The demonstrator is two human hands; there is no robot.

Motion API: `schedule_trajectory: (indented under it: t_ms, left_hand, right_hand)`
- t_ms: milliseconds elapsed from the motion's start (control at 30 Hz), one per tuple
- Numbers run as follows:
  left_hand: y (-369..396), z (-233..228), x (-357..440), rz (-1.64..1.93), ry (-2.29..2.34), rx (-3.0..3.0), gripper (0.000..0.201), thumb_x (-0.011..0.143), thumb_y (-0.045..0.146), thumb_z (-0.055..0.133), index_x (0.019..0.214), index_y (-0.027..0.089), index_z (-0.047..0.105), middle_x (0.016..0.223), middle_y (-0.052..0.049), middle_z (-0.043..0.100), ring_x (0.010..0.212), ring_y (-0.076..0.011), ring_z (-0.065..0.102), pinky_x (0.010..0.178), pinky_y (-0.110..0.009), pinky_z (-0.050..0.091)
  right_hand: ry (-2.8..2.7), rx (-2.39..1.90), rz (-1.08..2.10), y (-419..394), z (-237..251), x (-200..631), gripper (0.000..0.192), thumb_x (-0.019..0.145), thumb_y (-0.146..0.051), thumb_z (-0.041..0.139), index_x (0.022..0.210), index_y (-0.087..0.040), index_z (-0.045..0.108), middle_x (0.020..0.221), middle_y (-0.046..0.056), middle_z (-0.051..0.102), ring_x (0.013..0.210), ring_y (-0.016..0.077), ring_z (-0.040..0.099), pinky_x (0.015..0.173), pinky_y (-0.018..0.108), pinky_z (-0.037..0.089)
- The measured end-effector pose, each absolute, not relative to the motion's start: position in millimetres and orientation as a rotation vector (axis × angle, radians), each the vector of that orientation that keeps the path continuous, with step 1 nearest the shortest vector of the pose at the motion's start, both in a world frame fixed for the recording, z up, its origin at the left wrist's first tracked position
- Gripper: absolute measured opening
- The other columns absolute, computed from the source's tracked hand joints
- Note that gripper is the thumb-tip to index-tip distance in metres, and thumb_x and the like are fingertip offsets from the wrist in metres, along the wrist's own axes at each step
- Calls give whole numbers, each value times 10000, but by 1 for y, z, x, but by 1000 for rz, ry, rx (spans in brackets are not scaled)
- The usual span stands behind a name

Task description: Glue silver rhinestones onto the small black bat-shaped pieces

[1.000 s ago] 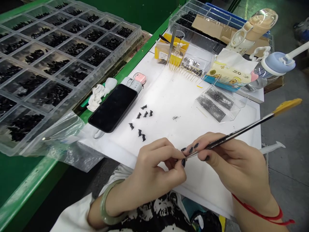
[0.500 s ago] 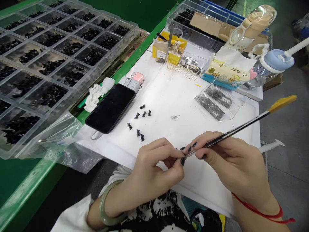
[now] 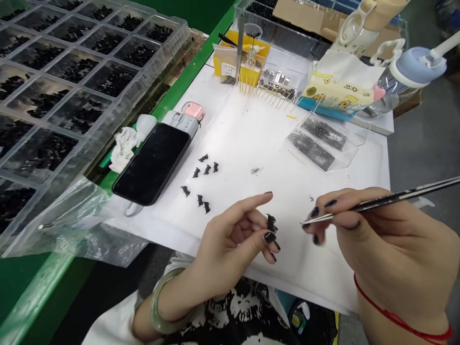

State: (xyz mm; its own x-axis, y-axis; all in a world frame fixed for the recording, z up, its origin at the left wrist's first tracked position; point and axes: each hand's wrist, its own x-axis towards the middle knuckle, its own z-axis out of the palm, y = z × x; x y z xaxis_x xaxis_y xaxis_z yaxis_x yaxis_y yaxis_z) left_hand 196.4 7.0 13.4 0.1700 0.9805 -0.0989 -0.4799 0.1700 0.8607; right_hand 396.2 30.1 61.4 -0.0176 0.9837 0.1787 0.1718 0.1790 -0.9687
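The left hand point(image 3: 233, 239) pinches what looks like a small black piece point(image 3: 271, 223); the right hand point(image 3: 366, 230), gripping a thin tool point(image 3: 377, 201), should approach steadily.

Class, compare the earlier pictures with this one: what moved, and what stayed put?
The hands have drawn apart: the right hand pulled its tool away to the right, while the left hand keeps a small black piece pinched. The seven pieces and phone lie as before.

black bat piece point(image 3: 271, 223) | white mat point(image 3: 251, 139) | green bench point(image 3: 28, 282) | black phone point(image 3: 151, 163)
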Motion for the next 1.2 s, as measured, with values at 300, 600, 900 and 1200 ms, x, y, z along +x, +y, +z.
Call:
schedule_trajectory:
  t_ms: [300,600,900,1200]
  left_hand:
    - [21,10,203,952,749,452,235,956,7,744,1009,219,829,804,16,816,738,-126,826,728,-180,706]
    - [23,23,203,875,961,468,413,807,-169,768,919,225,822,796,66,831,722,-77,816,743,-81,655]
    - [17,21,200,856,1035,577,300,947,-32,729,983,256,808,869,26,853,753,-141,836,759,-198,713]
    - [13,20,204,906,1082,576,290,918,-32,762,959,250,815,875,21,852,715,-158,834,727,-220,720]
  right_hand:
    - [-1360,-1190,1074,18,30,390,109,1002,-167,770,1025,-273,770,944,0,800,609,145,752,559,259,665]
    - [-1573,-1322,1044,27,35,391,106,1038,-241,698,942,-285,683,928,-79,811,824,78,803,749,74,628]
    - [-1646,-1398,974,19,31,394,86,1064,-306,694,982,-307,668,991,-110,815,861,68,791,795,64,601]
    - [-1742,-1485,895,19,23,390,238,1139,-478,500,983,-339,614,941,-109,800,769,97,779,722,155,630]
